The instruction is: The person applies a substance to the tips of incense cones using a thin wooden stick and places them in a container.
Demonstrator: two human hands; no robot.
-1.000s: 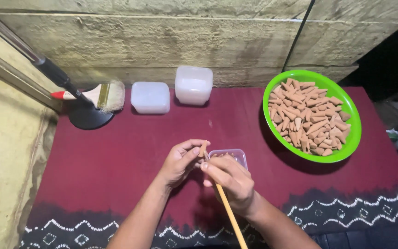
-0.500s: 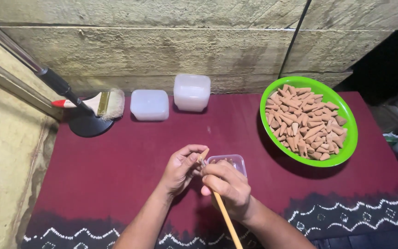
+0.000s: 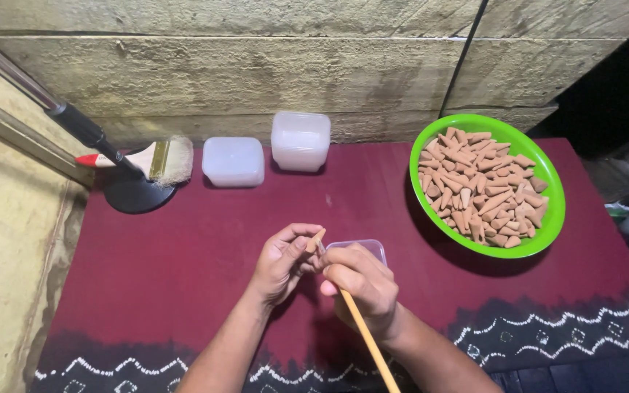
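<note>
A thin, pale wooden stick (image 3: 364, 336) is gripped by the right hand (image 3: 362, 287), whose fingers are curled tightly round its upper part; the smooth shaft runs down past the wrist towards the lower edge of the view. The stick's upper tip is met by the left hand (image 3: 282, 260), whose thumb and fingertips are pressed together in a pinch on a small tan piece (image 3: 316, 241) at that tip. What exactly that piece is cannot be told.

Just behind the two hands, partly hidden by the right knuckles, a small clear plastic box (image 3: 362, 248) with rounded corners is seen lying on a dark red cloth (image 3: 183, 255) with a matt weave and a white zigzag border.

Well beyond the grip and to its right, a glossy green round bowl (image 3: 553, 211) is heaped with dull brown, chalky-looking cones (image 3: 478, 189). Beyond the grip, against a rough concrete wall, two frosted translucent tubs (image 3: 233, 161) (image 3: 301, 140) are set, and further left a flat paintbrush (image 3: 151, 160) with pale bristles lies on a black round base (image 3: 134, 196).
</note>
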